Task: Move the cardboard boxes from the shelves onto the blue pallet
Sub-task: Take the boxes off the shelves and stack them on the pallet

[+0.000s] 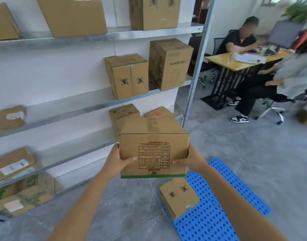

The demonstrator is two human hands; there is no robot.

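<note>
I carry a cardboard box (153,146) with a green bottom stripe and a printed table, upside down, in mid-air in front of the shelves. My left hand (117,158) grips its left side with the thumb curled onto the front face. My right hand (190,158) grips its right side the same way. Below and to the right lies the blue pallet (224,202) on the floor, with one small cardboard box (178,197) on its near left corner. Several more boxes stand on the metal shelves (97,105), such as a green-edged one (127,75).
The shelf's upright post (196,70) rises just right of the held box. Two seated people (239,42) are at a desk (241,61) at the back right, with office chairs. Grey floor (236,140) lies between the pallet and them.
</note>
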